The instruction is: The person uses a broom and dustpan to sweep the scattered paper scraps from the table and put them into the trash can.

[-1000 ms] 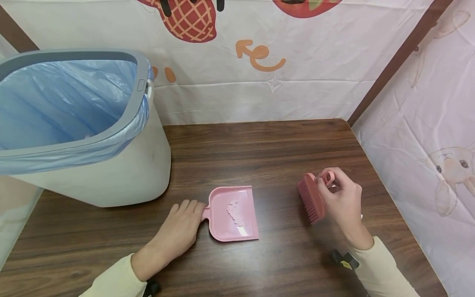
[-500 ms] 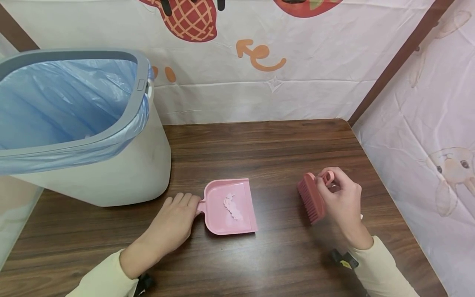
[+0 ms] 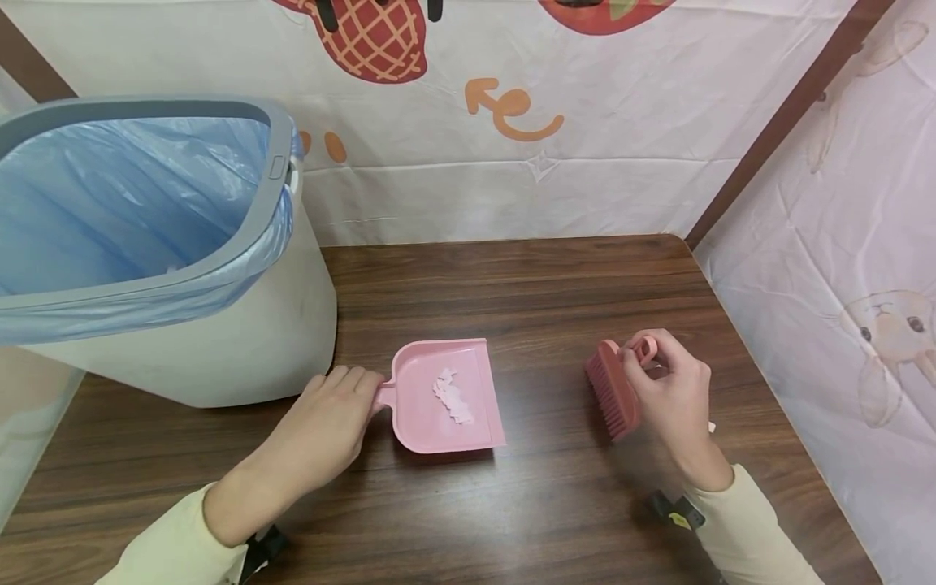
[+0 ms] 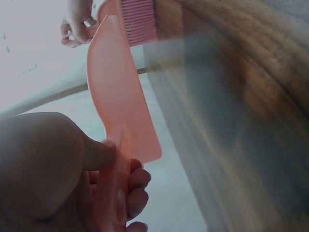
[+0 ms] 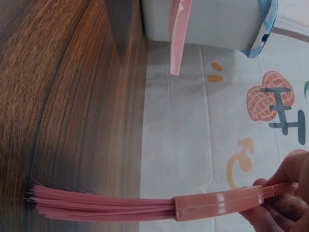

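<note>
My left hand point(image 3: 322, 431) grips the short handle of a pink dustpan point(image 3: 417, 422). A small heap of pale paper scraps point(image 3: 452, 396) lies in the middle of the pan. In the left wrist view the dustpan point(image 4: 113, 82) is seen edge-on, raised above the table, thumb on one side of the handle and fingers curled round the other. Over on the right, my right hand point(image 3: 674, 390) pinches the looped handle of a pink hand brush point(image 3: 617, 390). Its bristles point(image 5: 101, 203) point down to the tabletop in the right wrist view.
A pale bin point(image 3: 292, 349) with a grey rim and blue liner point(image 3: 146, 195) stands at the left on the wooden table point(image 3: 526, 284). Behind the table hangs a printed white sheet point(image 3: 409, 195). A small white bit point(image 3: 712, 426) shows beside my right wrist.
My left hand has drawn the dustpan up off the table and leftward toward the bin, with the scraps still in it. The right hand and brush have stayed in place.
</note>
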`<state>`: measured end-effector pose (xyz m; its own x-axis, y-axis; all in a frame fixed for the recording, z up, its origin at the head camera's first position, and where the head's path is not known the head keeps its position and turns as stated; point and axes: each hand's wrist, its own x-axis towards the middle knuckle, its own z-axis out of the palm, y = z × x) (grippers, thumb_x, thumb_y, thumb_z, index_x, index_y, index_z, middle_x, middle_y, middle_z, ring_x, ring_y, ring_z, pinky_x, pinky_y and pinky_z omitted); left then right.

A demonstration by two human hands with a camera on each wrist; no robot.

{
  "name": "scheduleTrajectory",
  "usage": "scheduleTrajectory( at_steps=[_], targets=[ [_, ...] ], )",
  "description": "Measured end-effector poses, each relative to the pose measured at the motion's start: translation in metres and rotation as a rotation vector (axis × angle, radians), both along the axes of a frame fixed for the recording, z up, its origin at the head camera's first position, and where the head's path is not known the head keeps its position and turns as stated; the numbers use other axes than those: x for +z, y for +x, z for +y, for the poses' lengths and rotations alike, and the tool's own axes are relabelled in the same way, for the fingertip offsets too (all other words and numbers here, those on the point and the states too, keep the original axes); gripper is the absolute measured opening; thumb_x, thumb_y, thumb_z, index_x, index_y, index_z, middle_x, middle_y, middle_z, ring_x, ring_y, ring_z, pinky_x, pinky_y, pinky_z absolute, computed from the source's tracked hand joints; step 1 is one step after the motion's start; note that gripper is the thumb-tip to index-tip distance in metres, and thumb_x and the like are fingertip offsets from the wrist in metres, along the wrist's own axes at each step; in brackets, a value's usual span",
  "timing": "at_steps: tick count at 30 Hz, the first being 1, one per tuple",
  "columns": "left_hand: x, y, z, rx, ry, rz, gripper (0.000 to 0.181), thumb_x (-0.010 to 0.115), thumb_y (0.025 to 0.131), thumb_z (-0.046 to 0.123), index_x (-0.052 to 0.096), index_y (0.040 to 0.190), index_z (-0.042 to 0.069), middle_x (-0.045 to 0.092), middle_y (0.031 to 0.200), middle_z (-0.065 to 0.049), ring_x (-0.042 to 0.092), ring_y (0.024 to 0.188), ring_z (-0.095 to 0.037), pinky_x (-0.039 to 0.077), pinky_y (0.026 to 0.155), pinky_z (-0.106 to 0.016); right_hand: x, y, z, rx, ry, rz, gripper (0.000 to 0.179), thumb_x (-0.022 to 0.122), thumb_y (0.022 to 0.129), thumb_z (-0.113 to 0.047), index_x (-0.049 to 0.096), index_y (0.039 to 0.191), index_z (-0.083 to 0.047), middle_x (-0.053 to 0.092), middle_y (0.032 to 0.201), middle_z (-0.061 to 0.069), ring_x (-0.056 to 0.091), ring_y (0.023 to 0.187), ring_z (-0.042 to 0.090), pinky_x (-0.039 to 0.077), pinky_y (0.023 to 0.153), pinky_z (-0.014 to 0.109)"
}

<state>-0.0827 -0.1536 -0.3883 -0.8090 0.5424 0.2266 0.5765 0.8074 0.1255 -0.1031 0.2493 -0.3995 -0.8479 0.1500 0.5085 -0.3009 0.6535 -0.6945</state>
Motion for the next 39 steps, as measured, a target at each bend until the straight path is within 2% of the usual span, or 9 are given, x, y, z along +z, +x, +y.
scheduleTrajectory(
  at_steps=[6, 16, 22, 26, 29, 34, 39],
  targets=[
    [0.015, 0.001, -0.006, -0.013, 0.004, -0.078, 0.016, 0.067, 0.099, 0.018, 0.061, 0.107, 0.006, 0.060, 0.092, -0.001, 0.053, 0.085, -0.021, 0.042, 0.071, -0.036, 0.002, 0.000, -0.002, 0.004, -0.024, -0.002, 0.010, 0.070, 0.088, 0.004, 0.071, 0.093, -0.004, 0.071, 0.083, 0.009, 0.064, 0.079, -0.006, 0.050, 0.062, 0.009],
    [0.036, 0.000, -0.016, -0.021, 0.020, -0.085, 0.016, 0.065, 0.099, 0.017, 0.062, 0.110, 0.006, 0.061, 0.096, -0.001, 0.053, 0.084, -0.019, 0.044, 0.073, -0.037, 0.001, -0.001, -0.005, -0.002, -0.047, -0.002, 0.010, 0.072, 0.087, 0.004, 0.070, 0.092, -0.005, 0.071, 0.084, 0.013, 0.064, 0.079, -0.007, 0.049, 0.061, 0.009],
    [0.045, -0.001, -0.021, -0.051, 0.028, -0.103, 0.015, 0.066, 0.099, 0.016, 0.062, 0.111, 0.007, 0.062, 0.099, 0.000, 0.056, 0.090, -0.020, 0.048, 0.079, -0.043, 0.001, -0.001, -0.005, -0.010, -0.034, -0.002, 0.012, 0.073, 0.086, 0.004, 0.069, 0.091, -0.005, 0.071, 0.083, 0.007, 0.067, 0.078, 0.003, 0.050, 0.061, 0.010],
    [0.052, -0.001, -0.023, -0.056, 0.024, -0.115, 0.017, 0.068, 0.098, 0.017, 0.063, 0.111, 0.008, 0.063, 0.099, 0.002, 0.057, 0.090, -0.019, 0.048, 0.080, -0.042, 0.001, -0.001, -0.006, -0.005, -0.035, -0.003, 0.011, 0.072, 0.086, 0.005, 0.069, 0.090, -0.005, 0.071, 0.083, 0.009, 0.066, 0.079, -0.001, 0.050, 0.061, 0.009],
    [0.059, 0.000, -0.026, -0.072, 0.029, -0.100, 0.019, 0.070, 0.096, 0.016, 0.063, 0.112, 0.008, 0.063, 0.098, 0.002, 0.056, 0.089, -0.019, 0.048, 0.080, -0.041, 0.002, -0.001, -0.006, 0.002, -0.041, -0.006, 0.010, 0.072, 0.087, 0.005, 0.069, 0.091, -0.004, 0.071, 0.085, 0.013, 0.064, 0.080, -0.006, 0.050, 0.062, 0.009],
    [0.071, -0.003, -0.032, -0.124, 0.052, -0.070, 0.019, 0.068, 0.097, 0.014, 0.063, 0.113, 0.008, 0.063, 0.098, 0.002, 0.056, 0.090, -0.017, 0.048, 0.082, -0.040, 0.003, 0.000, -0.007, -0.001, -0.038, -0.009, 0.010, 0.071, 0.087, 0.004, 0.069, 0.092, -0.005, 0.072, 0.085, 0.013, 0.064, 0.079, -0.008, 0.050, 0.062, 0.008],
    [0.083, -0.004, -0.039, -0.134, 0.062, -0.069, 0.020, 0.068, 0.096, 0.011, 0.063, 0.116, 0.009, 0.065, 0.105, 0.002, 0.060, 0.096, -0.018, 0.049, 0.086, -0.041, 0.002, -0.001, -0.007, -0.003, -0.041, -0.005, 0.011, 0.071, 0.086, 0.006, 0.069, 0.091, -0.004, 0.072, 0.084, 0.012, 0.064, 0.079, -0.008, 0.049, 0.060, 0.008]
  ],
)
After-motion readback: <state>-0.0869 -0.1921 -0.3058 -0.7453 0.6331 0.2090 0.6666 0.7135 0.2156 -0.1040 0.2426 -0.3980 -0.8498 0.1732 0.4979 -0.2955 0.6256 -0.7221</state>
